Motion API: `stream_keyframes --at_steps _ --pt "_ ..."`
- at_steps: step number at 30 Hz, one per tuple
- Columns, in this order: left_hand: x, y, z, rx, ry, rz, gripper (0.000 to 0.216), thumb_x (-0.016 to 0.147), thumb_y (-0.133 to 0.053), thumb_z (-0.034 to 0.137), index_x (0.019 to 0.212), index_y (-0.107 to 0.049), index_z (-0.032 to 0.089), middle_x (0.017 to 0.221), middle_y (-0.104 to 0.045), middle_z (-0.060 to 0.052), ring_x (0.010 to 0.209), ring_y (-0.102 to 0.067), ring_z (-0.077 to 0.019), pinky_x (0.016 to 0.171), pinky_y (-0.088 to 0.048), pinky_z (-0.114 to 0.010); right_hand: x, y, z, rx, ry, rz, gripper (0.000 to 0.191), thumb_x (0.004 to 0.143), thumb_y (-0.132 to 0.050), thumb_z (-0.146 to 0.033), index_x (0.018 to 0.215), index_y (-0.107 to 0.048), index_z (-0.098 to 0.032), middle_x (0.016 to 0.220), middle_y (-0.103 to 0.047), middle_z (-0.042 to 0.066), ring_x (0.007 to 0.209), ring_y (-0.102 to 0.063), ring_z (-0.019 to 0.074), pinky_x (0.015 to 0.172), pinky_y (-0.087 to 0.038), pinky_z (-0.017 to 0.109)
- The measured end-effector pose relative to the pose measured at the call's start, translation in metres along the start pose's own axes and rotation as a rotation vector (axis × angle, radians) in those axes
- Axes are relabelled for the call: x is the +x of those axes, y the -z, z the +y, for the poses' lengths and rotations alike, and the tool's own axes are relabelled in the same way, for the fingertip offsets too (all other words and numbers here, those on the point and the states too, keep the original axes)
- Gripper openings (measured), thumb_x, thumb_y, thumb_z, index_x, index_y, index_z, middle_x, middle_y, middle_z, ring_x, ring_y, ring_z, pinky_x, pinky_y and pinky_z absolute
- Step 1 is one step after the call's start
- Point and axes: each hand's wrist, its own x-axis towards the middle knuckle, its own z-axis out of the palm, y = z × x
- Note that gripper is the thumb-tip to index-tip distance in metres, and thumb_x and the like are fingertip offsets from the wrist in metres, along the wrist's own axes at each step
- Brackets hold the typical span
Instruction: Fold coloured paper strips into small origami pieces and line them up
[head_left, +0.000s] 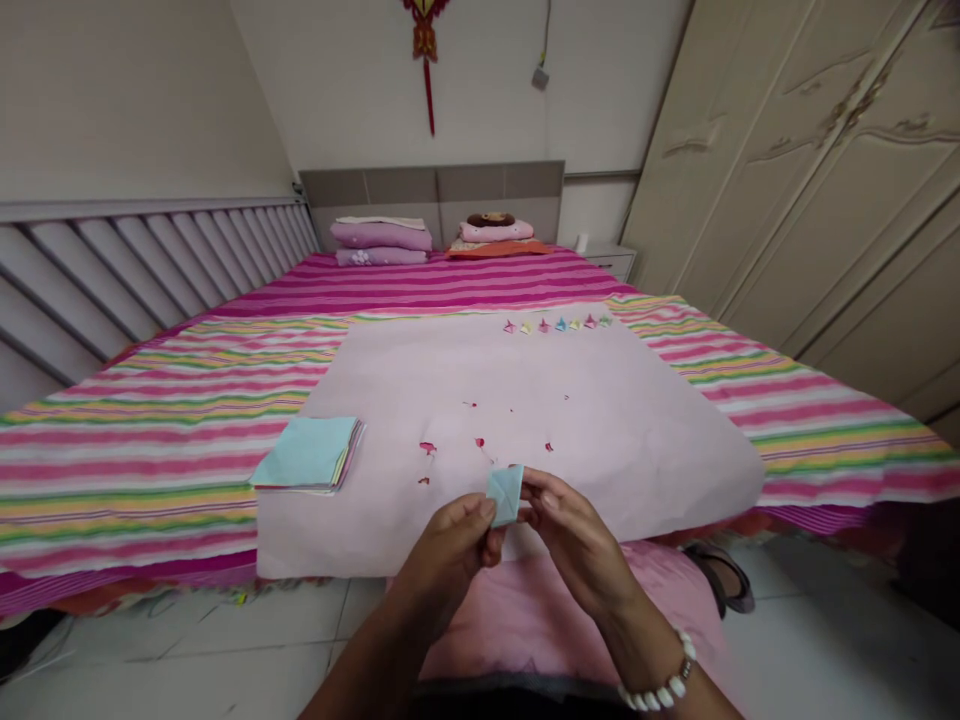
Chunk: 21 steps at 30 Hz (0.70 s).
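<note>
My left hand (450, 550) and my right hand (574, 535) both pinch a small folded light blue paper (505, 493), held just above the near edge of a large pale pink sheet (600, 440) spread on the bed. The left thumb and fingers grip its lower left side, the right fingertips its right edge. A stack of coloured square papers (309, 455), light blue on top, lies to the left on the sheet's corner. A row of several small folded paper shapes (559, 324) sits along the sheet's far edge.
The bed has a pink, green and yellow striped cover (150, 400). Small red paper scraps (428, 448) dot the sheet. Folded bedding and pillows (382, 240) lie at the headboard. A wardrobe (825, 180) stands right, a shoe (724, 578) on the tiled floor.
</note>
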Motion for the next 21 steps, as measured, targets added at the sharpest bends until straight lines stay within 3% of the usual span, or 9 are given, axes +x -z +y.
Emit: stream_keyframes --at_steps 3,5,8,10,13,16,19,21 --pt "-0.004 -0.001 -0.003 -0.237 0.194 -0.199 0.024 0.076 -0.069 0.029 0.064 -0.056 0.012 0.052 -0.041 0.005 0.046 -0.030 -0.0047 0.049 -0.026 -0.018 0.000 -0.001 0.000 0.042 -0.056 -0.058 0.039 0.073 -0.071 -0.031 0.111 -0.068 -0.023 0.113 -0.066 0.009 0.103 -0.057 0.0242 0.087 -0.043 0.035" --pt "-0.005 -0.001 -0.007 -0.363 0.312 -0.309 0.018 0.075 -0.067 0.023 0.066 -0.056 0.012 0.052 -0.038 0.006 0.045 -0.027 -0.0042 0.048 -0.025 -0.018 -0.002 -0.004 0.000 0.032 -0.076 -0.080 0.033 0.071 -0.073 -0.029 0.103 -0.070 -0.022 0.103 -0.069 0.007 0.092 -0.060 0.0215 0.082 -0.044 0.032" --pt "-0.006 -0.001 -0.010 -0.472 0.402 -0.330 0.012 0.074 -0.063 0.019 0.068 -0.055 0.013 0.056 -0.037 0.006 0.044 -0.028 -0.0039 0.049 -0.026 -0.018 -0.003 -0.007 0.000 0.026 -0.080 -0.075 0.013 0.071 -0.073 -0.029 0.080 -0.070 -0.019 0.076 -0.067 0.003 0.070 -0.059 0.0166 0.070 -0.046 0.028" --pt "-0.005 -0.001 -0.010 -0.412 0.421 -0.305 0.013 0.075 -0.060 0.023 0.068 -0.055 0.013 0.057 -0.039 0.005 0.045 -0.031 -0.0043 0.050 -0.027 -0.019 -0.002 -0.008 0.000 0.036 -0.077 -0.048 0.013 0.070 -0.075 -0.029 0.071 -0.068 -0.019 0.067 -0.065 0.001 0.064 -0.057 0.0151 0.067 -0.045 0.027" --pt "-0.002 0.002 -0.005 -0.102 0.350 -0.207 0.023 0.078 -0.057 0.034 0.069 -0.059 0.012 0.060 -0.051 0.000 0.048 -0.041 -0.0070 0.052 -0.031 -0.022 0.000 -0.008 -0.003 0.060 -0.086 -0.005 0.016 0.067 -0.076 -0.030 0.067 -0.065 -0.019 0.059 -0.062 -0.001 0.060 -0.057 0.0151 0.065 -0.045 0.027" --pt "0.001 0.011 0.000 0.170 0.114 -0.016 0.029 0.080 -0.059 0.042 0.076 -0.065 0.013 0.074 -0.062 -0.005 0.066 -0.055 -0.0130 0.063 -0.039 -0.025 0.002 -0.007 -0.005 0.036 -0.076 0.060 0.016 0.065 -0.078 -0.029 0.065 -0.066 -0.018 0.056 -0.062 -0.001 0.058 -0.056 0.0142 0.063 -0.044 0.026" --pt "0.001 0.020 0.005 0.162 -0.071 0.080 0.036 0.081 -0.059 0.047 0.096 -0.069 0.016 0.094 -0.067 -0.009 0.090 -0.059 -0.0201 0.079 -0.044 -0.031 0.002 -0.007 -0.006 -0.009 -0.080 0.101 0.013 0.063 -0.078 -0.025 0.063 -0.068 -0.016 0.058 -0.066 0.000 0.056 -0.056 0.0123 0.060 -0.043 0.024" --pt "-0.001 0.023 0.008 0.164 -0.128 0.074 0.037 0.079 -0.063 0.045 0.103 -0.069 0.018 0.099 -0.068 -0.010 0.093 -0.060 -0.0214 0.082 -0.045 -0.033 0.001 -0.009 -0.005 -0.024 -0.100 0.088 0.013 0.065 -0.076 -0.025 0.063 -0.068 -0.016 0.055 -0.066 0.001 0.053 -0.057 0.0121 0.058 -0.042 0.024"
